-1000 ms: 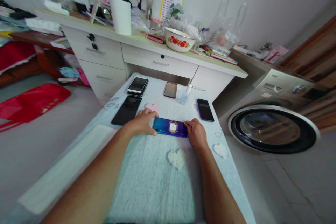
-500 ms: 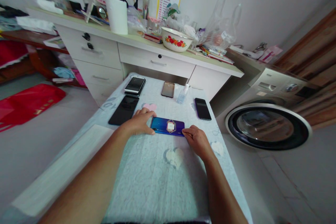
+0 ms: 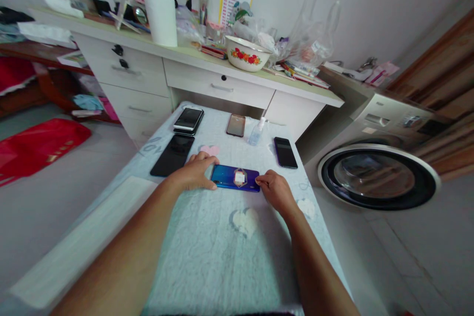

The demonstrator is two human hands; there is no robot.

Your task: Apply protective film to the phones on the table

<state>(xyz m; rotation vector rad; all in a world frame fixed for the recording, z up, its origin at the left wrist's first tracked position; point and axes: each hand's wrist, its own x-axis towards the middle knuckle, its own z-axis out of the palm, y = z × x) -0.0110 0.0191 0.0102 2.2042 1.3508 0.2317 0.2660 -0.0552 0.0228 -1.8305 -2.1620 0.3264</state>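
A blue-purple phone (image 3: 225, 177) lies back up on the cloth-covered table, with a ring-like holder on its back. My left hand (image 3: 196, 172) grips its left end between thumb and fingers. At the right end, my right hand (image 3: 273, 187) has its fingers pinched together against the phone's edge. Left of my left hand lies a large black phone (image 3: 173, 155), and behind it a stack of phones (image 3: 188, 119). Farther back are a brown phone case (image 3: 236, 125) and a clear spray bottle (image 3: 256, 132). Another dark phone (image 3: 285, 152) lies to the right.
A long pale strip (image 3: 85, 237) lies along the table's left side. Behind stands a desk (image 3: 218, 79) holding a flowered bowl (image 3: 247, 54), a white paper roll (image 3: 162, 19) and plastic bags. To the right is a washing machine (image 3: 374, 128); a red bag (image 3: 44, 148) lies on the floor.
The fingers of my right hand have shifted slightly at the phone's right edge. My left hand keeps its place on the phone. The view has moved a little.
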